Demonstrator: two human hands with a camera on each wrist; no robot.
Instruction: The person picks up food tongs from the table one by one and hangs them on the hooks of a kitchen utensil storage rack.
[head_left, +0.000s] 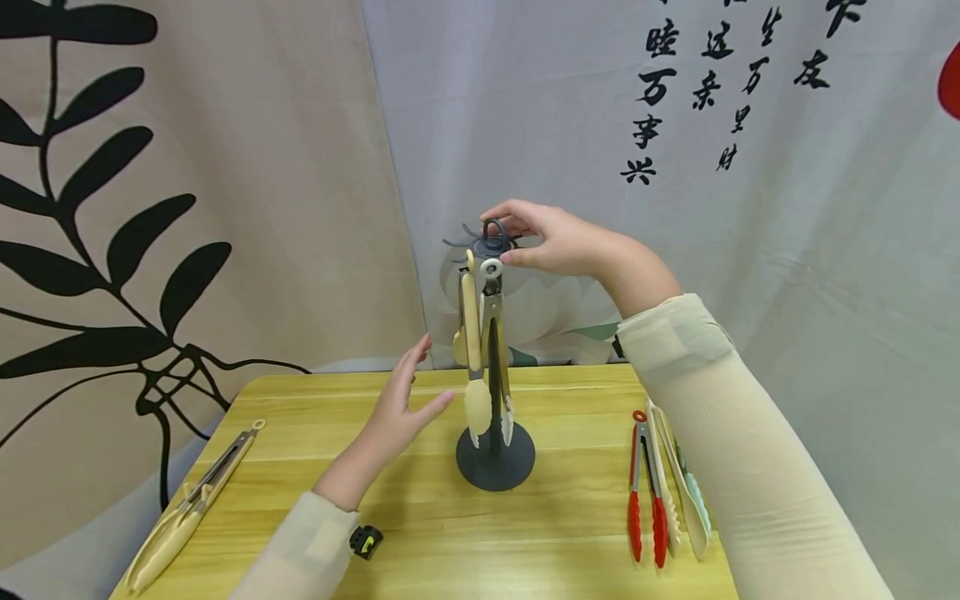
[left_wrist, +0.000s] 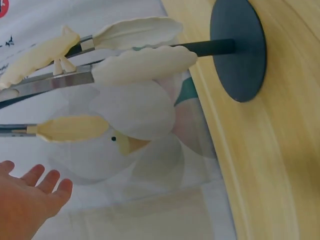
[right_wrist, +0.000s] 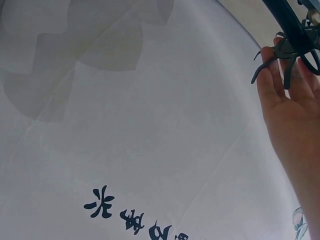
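Observation:
A dark utensil stand (head_left: 495,467) with a round base stands upright near the middle of the table. Cream tongs (head_left: 472,333) hang from its hooks, alongside others partly hidden behind them. My right hand (head_left: 558,242) grips the hooked head at the stand's top, thumb in front and fingers over the far side. In the right wrist view, its fingers lie against the hook ring (right_wrist: 296,47). Left of the stand, my left hand (head_left: 393,412) is raised with fingers spread, apart from the tongs. The left wrist view shows those fingertips beside a hanging tong's yellowish head (left_wrist: 75,128).
Cream tongs (head_left: 197,508) lie at the table's left side. On the right lie red-tipped tongs (head_left: 645,492), with several pale tongs beside them, partly covered by my right sleeve. A printed cloth (head_left: 525,125) hangs behind the wooden table (head_left: 570,517).

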